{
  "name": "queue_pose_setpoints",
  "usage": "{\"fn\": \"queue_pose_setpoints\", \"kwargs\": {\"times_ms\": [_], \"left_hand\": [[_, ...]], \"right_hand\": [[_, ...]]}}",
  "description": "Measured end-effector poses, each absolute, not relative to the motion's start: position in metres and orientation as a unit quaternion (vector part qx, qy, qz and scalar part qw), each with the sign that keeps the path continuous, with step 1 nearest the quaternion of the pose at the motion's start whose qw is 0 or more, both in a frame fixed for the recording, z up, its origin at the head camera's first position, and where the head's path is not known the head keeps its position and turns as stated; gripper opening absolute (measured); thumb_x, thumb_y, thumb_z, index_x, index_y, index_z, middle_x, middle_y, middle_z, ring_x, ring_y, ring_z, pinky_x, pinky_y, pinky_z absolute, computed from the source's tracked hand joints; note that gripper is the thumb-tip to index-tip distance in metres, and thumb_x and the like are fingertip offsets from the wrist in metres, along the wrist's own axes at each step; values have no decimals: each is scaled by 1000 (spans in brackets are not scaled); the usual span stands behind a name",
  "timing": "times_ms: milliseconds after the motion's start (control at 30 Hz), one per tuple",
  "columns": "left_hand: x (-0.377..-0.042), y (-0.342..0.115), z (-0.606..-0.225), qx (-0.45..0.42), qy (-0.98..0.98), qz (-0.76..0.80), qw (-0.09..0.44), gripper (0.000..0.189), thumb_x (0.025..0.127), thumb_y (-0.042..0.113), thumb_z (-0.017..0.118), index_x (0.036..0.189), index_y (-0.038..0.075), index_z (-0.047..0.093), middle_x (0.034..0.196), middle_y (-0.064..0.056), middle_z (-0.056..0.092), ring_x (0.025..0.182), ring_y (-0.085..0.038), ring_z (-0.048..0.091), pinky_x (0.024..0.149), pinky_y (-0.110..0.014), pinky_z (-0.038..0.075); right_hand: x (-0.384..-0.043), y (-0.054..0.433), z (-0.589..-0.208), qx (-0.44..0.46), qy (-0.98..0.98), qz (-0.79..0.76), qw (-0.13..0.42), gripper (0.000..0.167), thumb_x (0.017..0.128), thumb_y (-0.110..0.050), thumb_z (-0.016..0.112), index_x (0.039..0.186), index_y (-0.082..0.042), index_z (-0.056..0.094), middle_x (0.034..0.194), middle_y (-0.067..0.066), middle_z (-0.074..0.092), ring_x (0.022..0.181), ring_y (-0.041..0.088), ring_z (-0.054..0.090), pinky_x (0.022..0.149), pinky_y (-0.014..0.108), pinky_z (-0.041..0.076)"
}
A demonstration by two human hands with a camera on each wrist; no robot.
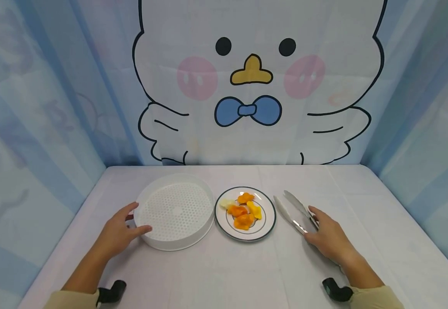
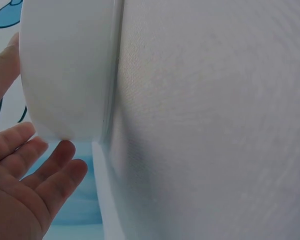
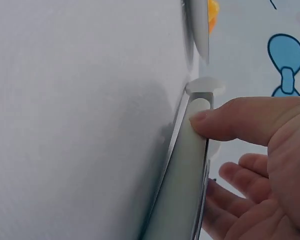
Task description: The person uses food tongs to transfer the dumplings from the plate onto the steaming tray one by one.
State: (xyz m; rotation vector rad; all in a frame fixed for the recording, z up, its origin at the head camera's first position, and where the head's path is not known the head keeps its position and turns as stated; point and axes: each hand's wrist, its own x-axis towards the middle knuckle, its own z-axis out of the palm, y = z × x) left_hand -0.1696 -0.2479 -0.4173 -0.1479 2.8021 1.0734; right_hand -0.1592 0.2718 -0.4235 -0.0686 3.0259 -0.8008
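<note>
We see a white worktop [image 1: 224, 279], and the left hand [image 1: 117, 234] is at the round white tray [image 1: 175, 210], which has many small holes. This tray lies left of the middle, nearer to the far left corner than the far right one. The hand is spread wide: the thumb lies at the near rim, the other fingers reach along the outer wall with loose bends, and we see a light touch, not a firm hold.

Just beside the tray, to its right, stands the plate [image 1: 269, 223] with a dark rim; we cannot tell if these 2 touch. On it lie 5 soft pieces: 3 orange pieces [image 1: 244, 222], 1 yellow piece [image 1: 254, 210] and 1 pale piece [image 1: 227, 204].

To the right of the plate lie the metal tongs [image 1: 290, 219], with their 2 arms apart and their tips towards the far edge. The right hand [image 1: 332, 238] grips them, moderately opened around the handles: the thumb presses 1 arm, and the fingers are at the other.

Behind the far edge we see a curtain [image 1: 247, 146] with a cartoon bird.
</note>
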Motion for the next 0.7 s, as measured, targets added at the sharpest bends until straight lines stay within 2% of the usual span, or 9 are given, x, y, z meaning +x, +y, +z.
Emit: {"fn": "queue_pose_setpoints", "kwargs": {"times_ms": [133, 333, 467, 700], "left_hand": [[-170, -248, -417, -46, 931, 355, 69, 101, 85, 45, 78, 155, -2, 23, 149, -37, 34, 132, -53, 39, 96, -63, 47], [-170, -248, -417, -46, 932, 353, 70, 100, 85, 46, 78, 156, -2, 24, 147, -38, 35, 131, -54, 40, 95, -62, 48], [-169, -247, -416, -46, 932, 352, 70, 99, 86, 46, 77, 156, -1, 25, 146, -39, 36, 131, -54, 40, 95, -62, 48], [-169, -246, -416, -53, 932, 351, 73, 98, 86, 45, 77, 156, 0, 26, 147, -38, 35, 132, -54, 39, 96, -62, 48]], "right_hand": [[-161, 276, -428, -22, 966, -257, 4, 79, 85, -15, 71, 149, 9, 32, 139, 38, 46, 127, 54, 46, 99, 67, 42], [-163, 278, -429, -6, 965, -263, 21, 87, 84, -27, 78, 148, 10, 33, 143, 36, 44, 127, 53, 45, 99, 66, 42], [-163, 279, -430, -7, 964, -263, 18, 87, 83, -29, 80, 145, 13, 36, 143, 36, 44, 128, 53, 44, 100, 66, 41], [-163, 279, -429, 2, 968, -252, 14, 85, 82, -32, 82, 140, 16, 41, 136, 37, 49, 119, 51, 52, 94, 63, 46]]}}
